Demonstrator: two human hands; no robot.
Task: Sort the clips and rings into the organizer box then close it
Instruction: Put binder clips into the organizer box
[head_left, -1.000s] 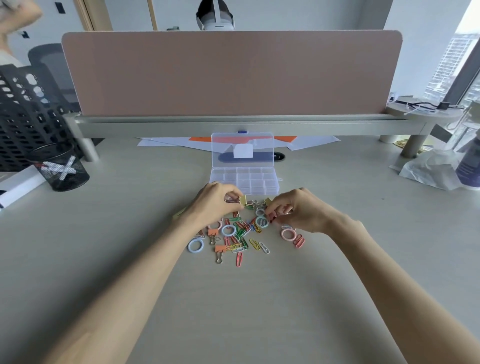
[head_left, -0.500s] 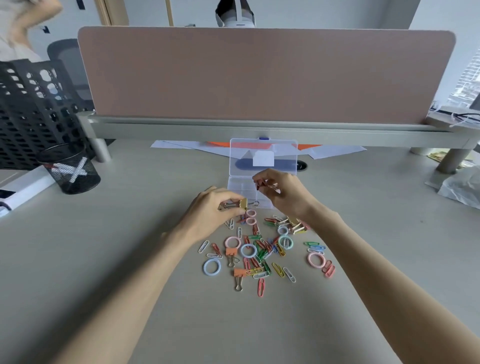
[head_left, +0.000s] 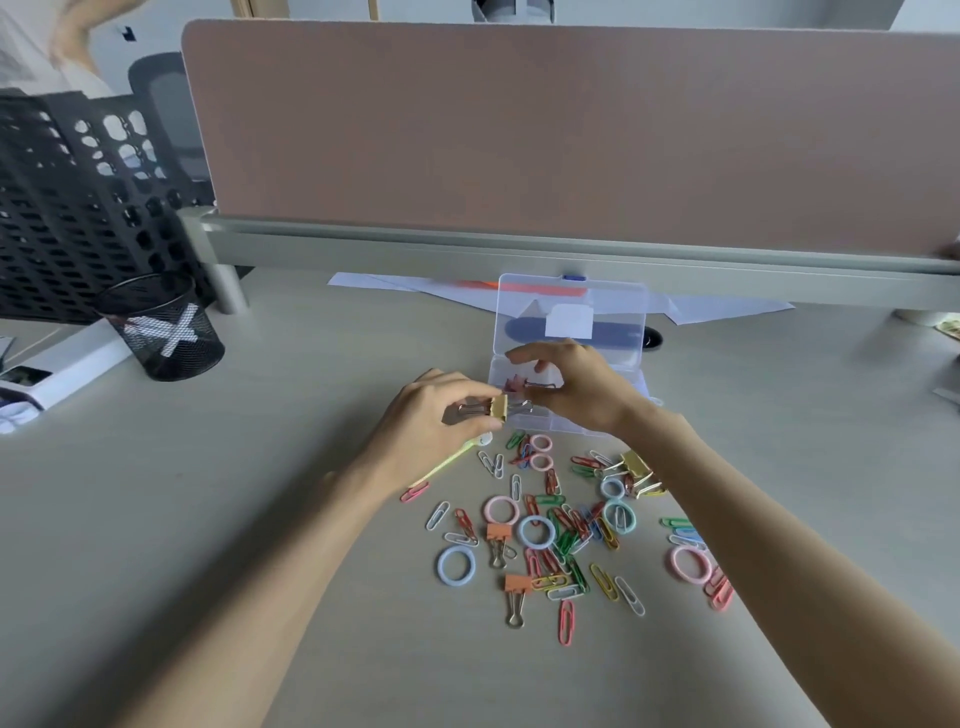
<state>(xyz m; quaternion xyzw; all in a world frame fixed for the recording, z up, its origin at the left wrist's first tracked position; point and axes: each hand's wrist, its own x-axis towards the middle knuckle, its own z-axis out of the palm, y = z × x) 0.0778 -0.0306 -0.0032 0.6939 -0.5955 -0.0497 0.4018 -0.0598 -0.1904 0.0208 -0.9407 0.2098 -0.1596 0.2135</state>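
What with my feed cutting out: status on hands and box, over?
Left hand pinches gold binder clip. Right hand over open organizer box, grip unclear. Loose clips, rings on desk. Nothing blocks box.

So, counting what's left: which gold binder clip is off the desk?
The gold clip pinched in the left hand; the other gold clip lies on the desk.

Pale desk (head_left: 208, 519). Brown partition (head_left: 571, 135) on grey rail (head_left: 519, 254) spans its far edge. Black mesh cup (head_left: 163, 327) and perforated rack (head_left: 67, 208) stand at left edge.
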